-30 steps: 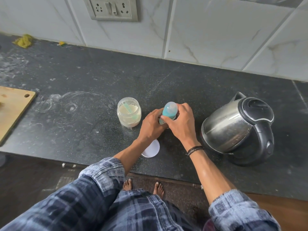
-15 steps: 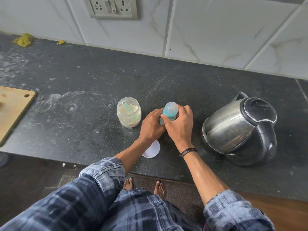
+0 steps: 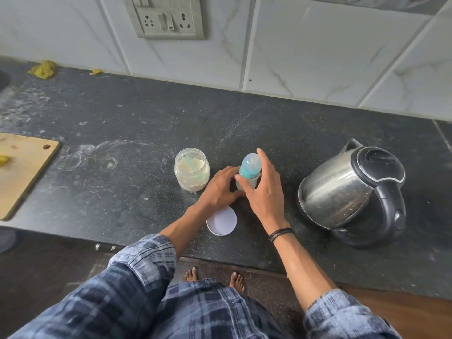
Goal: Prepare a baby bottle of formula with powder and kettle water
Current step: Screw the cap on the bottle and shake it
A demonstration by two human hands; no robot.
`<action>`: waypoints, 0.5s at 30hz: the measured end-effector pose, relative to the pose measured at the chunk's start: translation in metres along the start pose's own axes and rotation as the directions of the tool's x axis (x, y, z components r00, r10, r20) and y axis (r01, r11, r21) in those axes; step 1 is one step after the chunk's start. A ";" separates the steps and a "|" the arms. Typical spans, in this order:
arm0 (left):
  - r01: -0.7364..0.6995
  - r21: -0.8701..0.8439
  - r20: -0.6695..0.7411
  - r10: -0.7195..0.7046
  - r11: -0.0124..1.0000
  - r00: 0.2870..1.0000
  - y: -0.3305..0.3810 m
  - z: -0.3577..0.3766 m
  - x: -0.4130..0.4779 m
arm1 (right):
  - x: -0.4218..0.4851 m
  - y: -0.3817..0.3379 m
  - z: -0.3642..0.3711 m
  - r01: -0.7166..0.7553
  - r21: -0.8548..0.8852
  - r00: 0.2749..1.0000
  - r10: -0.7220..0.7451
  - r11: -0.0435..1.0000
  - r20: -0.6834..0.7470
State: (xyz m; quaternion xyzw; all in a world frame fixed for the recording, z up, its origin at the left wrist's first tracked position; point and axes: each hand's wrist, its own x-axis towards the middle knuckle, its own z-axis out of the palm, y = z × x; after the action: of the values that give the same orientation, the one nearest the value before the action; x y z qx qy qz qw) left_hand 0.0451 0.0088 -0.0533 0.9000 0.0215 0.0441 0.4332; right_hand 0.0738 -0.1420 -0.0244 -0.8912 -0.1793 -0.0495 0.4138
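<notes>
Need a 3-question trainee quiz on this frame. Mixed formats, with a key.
1. Short answer: which hand grips the baby bottle low down, near its base?
2. True or false: the powder jar is closed.
3. Multiple choice: the white lid lies
A) on the jar
B) on the counter, near its front edge
C) on the bottle

Key
1. The left hand; the right hand is higher, at the teal collar.
2. False: the jar is open, with a scoop standing in the powder.
3. B
</notes>
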 end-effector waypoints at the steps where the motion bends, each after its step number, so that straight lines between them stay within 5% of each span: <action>1: -0.001 0.004 0.008 0.001 1.000 1.000 -0.002 -0.003 -0.002 | -0.001 0.002 -0.002 -0.013 0.035 0.999 0.012 0.999 0.035; 15: 0.081 -0.097 0.071 -0.075 0.992 0.995 -0.020 -0.009 -0.017 | 0.003 0.008 -0.007 0.065 -0.073 0.993 -0.057 0.995 0.100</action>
State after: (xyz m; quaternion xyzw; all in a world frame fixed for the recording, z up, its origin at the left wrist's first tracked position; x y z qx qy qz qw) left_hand 0.0276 0.0271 -0.0644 0.8767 0.0398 -0.0023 0.4793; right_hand 0.0802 -0.1507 -0.0246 -0.9018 -0.2244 -0.0252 0.3685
